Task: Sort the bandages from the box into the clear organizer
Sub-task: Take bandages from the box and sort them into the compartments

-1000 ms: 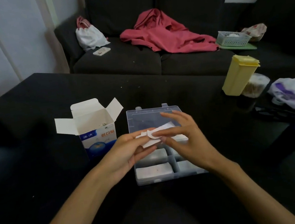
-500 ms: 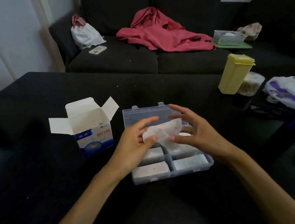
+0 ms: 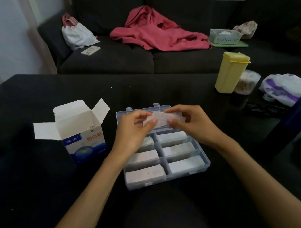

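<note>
Both hands hold one small stack of white bandages (image 3: 159, 120) above the far end of the clear organizer (image 3: 204, 161): the left hand (image 3: 133, 133) has its grip pinched on the stack's left end, the right hand (image 3: 190, 123) pinches the right end. Six organizer compartments already hold white bandages, and the open box (image 3: 80, 131) stands just left on the black counter (image 3: 31, 185).
</note>
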